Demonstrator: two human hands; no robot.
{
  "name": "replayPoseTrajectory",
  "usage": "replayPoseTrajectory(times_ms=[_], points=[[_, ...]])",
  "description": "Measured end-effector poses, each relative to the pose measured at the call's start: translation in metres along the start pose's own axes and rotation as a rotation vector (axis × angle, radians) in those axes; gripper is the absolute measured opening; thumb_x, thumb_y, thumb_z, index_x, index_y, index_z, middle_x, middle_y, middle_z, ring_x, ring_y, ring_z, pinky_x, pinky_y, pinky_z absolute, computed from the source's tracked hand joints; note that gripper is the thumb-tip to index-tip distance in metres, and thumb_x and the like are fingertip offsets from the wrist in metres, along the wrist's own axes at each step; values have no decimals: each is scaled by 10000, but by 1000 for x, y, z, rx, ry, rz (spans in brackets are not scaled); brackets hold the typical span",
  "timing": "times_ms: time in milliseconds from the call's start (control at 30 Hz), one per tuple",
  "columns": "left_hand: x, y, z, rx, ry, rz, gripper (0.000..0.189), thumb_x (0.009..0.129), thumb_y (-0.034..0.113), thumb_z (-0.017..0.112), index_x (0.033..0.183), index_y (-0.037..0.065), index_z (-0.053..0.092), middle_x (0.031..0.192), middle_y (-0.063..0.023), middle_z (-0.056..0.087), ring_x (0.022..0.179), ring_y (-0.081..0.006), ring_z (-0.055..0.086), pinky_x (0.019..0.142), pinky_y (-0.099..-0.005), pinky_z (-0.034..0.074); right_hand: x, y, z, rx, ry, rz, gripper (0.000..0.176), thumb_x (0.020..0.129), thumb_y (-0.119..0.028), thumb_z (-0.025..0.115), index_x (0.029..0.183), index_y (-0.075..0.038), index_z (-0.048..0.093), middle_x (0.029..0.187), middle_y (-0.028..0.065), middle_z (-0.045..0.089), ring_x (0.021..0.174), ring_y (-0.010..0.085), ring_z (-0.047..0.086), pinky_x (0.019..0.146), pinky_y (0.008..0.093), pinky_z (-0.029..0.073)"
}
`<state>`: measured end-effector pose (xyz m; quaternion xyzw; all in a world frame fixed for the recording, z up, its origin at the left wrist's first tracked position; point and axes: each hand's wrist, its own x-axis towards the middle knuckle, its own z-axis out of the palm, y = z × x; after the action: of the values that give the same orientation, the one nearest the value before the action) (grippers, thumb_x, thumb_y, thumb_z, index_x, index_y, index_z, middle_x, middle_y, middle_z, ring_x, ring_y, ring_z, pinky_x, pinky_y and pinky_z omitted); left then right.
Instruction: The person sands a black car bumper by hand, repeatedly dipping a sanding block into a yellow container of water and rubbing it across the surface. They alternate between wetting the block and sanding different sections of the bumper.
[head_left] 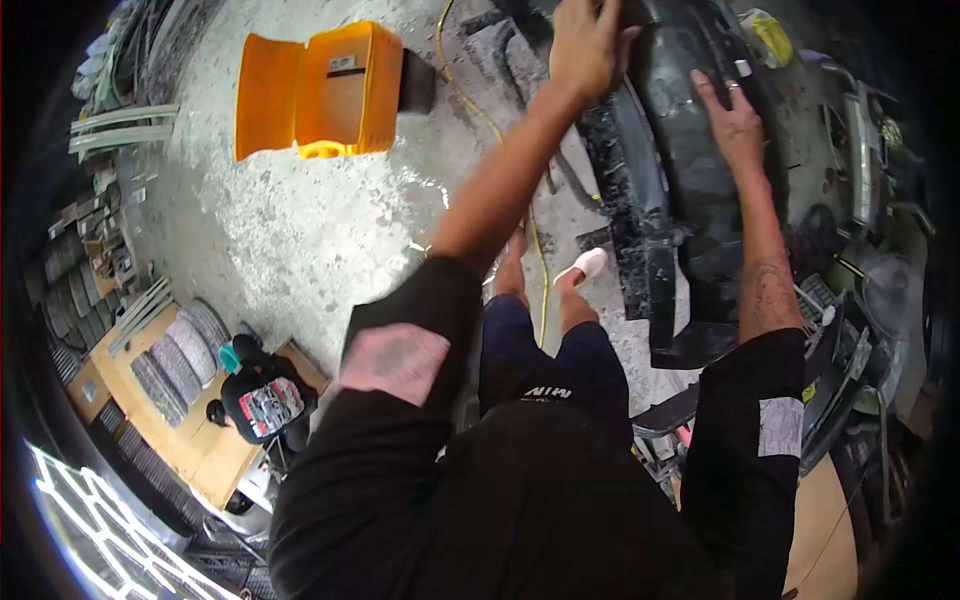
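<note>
A large black car-body part (700, 190), shaped like a bumper, stands at the upper right, in front of my body. My left hand (585, 50) is at its upper left edge, with some fingers raised and apart; whether it grips the edge cannot be made out. On the dark surface of the part lies my right hand (735, 125), its fingers spread and a ring on one of them. A small white piece (742, 68) shows just beyond those fingers.
An open orange case (350, 85) stands on the concrete floor at the upper left. A yellow cable (470, 100) runs down past my feet. Another person (265, 400) is by a wooden table (200, 455) at the lower left. Metal parts (860, 160) and a fan (893, 290) are at the right.
</note>
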<state>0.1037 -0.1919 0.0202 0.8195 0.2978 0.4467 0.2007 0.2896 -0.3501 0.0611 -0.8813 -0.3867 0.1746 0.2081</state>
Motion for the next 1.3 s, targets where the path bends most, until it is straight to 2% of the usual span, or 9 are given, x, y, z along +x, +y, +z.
replayPoseTrajectory(times_ms=[167,267,400,433,600,700,800,1000,1300], points=[[-163,138,-7,-57,-168,-298,683,852,213,778,1461,35,523,1265,-228,558,1155,-422,552,953,-506,435,15,17,2,6,-76,-26,891,927,-755,560,1325,39,632,1261,315,669,1274,439,609,1050,432,465],[-102,103,11,-17,70,-261,691,814,179,812,1439,33,556,1247,-219,569,1124,-407,557,965,-484,443,15,15,-3,52,-149,14,776,976,-689,545,1384,-33,622,1298,276,664,1294,410,601,1055,438,470],[-9,24,19,117,195,-328,596,864,250,767,1371,-1,579,1255,-237,547,1170,-437,526,993,-500,446,92,130,43,-434,-86,-615,499,1096,-187,448,1590,-255,438,1428,234,589,1238,384,634,1082,431,462],[-6,25,22,123,156,-355,591,869,248,760,1371,-4,578,1253,-238,544,1166,-439,526,991,-504,451,92,116,41,-85,-169,-419,649,1061,-24,386,1620,-353,351,1418,240,582,1239,412,623,1084,435,476],[-188,176,7,-12,-92,-331,748,817,199,785,1480,11,493,1242,-223,558,1101,-417,571,986,-501,446,97,134,46,-496,-24,-692,596,1083,-112,417,1588,-427,384,1419,278,578,1286,406,604,1082,437,466],[-101,99,25,93,60,-187,576,832,187,734,1357,18,570,1165,-235,608,1074,-421,583,978,-540,439,72,104,30,-480,-87,-483,511,1055,-382,491,1559,-305,462,1363,289,617,1232,419,637,1039,454,488],[-12,-20,69,104,435,-286,420,862,223,756,1236,50,674,1107,-223,615,1049,-417,567,936,-499,464,38,41,10,17,-98,-52,1006,848,-861,542,1459,-62,580,1157,332,700,1140,481,669,947,501,521],[-168,182,-2,-12,-110,-432,700,853,170,783,1502,67,540,1184,-206,613,1052,-400,576,995,-477,460,28,25,3,-7,-105,-33,960,889,-813,547,1206,87,648,1106,408,667,1139,547,627,966,536,512],[-61,71,22,175,202,-294,506,857,136,776,1350,96,669,1149,-222,621,1036,-401,588,874,-482,484,23,14,-5,66,-53,-82,940,892,-796,565,1125,109,654,1096,411,672,1127,554,634,971,536,510]])
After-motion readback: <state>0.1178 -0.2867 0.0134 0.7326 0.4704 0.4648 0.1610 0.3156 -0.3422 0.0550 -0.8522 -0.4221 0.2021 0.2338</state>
